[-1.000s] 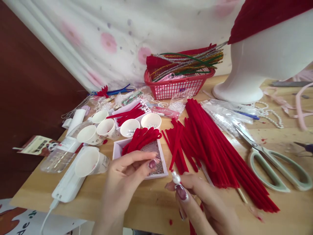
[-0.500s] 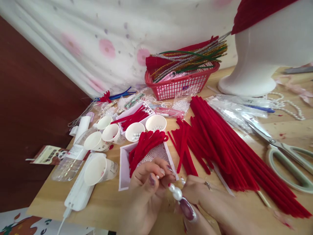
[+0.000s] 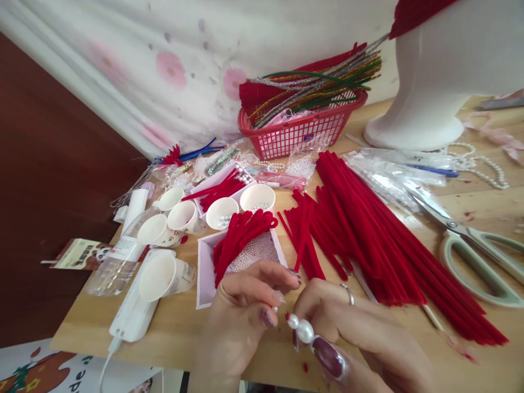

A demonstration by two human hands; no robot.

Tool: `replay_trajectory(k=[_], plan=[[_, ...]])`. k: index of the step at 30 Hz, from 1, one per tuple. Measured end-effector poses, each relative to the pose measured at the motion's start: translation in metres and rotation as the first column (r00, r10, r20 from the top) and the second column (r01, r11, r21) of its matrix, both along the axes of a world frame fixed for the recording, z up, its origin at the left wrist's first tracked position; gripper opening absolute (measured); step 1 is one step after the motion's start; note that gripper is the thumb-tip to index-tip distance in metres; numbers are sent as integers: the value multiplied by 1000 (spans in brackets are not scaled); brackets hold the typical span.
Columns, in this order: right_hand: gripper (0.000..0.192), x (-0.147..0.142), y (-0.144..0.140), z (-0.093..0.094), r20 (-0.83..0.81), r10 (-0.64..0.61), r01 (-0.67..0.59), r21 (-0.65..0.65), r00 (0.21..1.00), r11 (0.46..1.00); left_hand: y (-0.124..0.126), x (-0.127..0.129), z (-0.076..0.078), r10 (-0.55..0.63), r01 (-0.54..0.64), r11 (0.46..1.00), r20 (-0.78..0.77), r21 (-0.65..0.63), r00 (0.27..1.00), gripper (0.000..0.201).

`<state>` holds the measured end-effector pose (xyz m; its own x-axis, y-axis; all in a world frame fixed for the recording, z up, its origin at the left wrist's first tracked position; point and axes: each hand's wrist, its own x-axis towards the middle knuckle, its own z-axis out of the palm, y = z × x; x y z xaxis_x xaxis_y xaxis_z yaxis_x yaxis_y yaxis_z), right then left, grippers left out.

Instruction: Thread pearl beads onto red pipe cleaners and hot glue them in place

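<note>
My left hand pinches a small white pearl bead between thumb and finger, in front of the lilac box. Close on its right, my right hand is closed on a short red pipe cleaner, mostly hidden by the fingers. Two white pearl beads, one smaller and one larger, are threaded on it, and a bit of red tip sticks out past the smaller one. A short gap separates that tip from the bead in my left hand. A ring sits on a right finger.
The lilac box holds red loops and tiny pearls. Paper cups, a power strip and a plastic bottle stand left. Red pipe cleaners and scissors lie right. A red basket and white stand are behind.
Both hands have drawn slightly apart. The right hand and its beaded pipe cleaner moved a little right, and the small bead came down beside the red tip. The view shifted slightly.
</note>
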<state>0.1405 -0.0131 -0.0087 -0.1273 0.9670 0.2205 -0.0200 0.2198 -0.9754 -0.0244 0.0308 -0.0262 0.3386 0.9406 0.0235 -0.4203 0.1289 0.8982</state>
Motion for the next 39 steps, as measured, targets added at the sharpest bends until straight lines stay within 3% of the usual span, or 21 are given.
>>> replay_trajectory(k=[3, 14, 23, 39], plan=[[39, -5, 3, 2, 17, -79, 79, 12, 997, 997, 1, 2, 1, -11, 11, 1000, 0, 12, 1000, 8], [42, -4, 9, 10, 69, -25, 23, 22, 997, 999, 1, -2, 0, -142, 141, 990, 71, 11, 987, 13], [41, -3, 12, 13, 92, 24, -26, 19, 995, 999, 2, 5, 2, -102, 101, 995, 112, 14, 988, 9], [35, 14, 6, 8, 136, 132, -133, -4, 982, 991, 2, 1, 2, -76, 76, 997, 21, 25, 997, 8]])
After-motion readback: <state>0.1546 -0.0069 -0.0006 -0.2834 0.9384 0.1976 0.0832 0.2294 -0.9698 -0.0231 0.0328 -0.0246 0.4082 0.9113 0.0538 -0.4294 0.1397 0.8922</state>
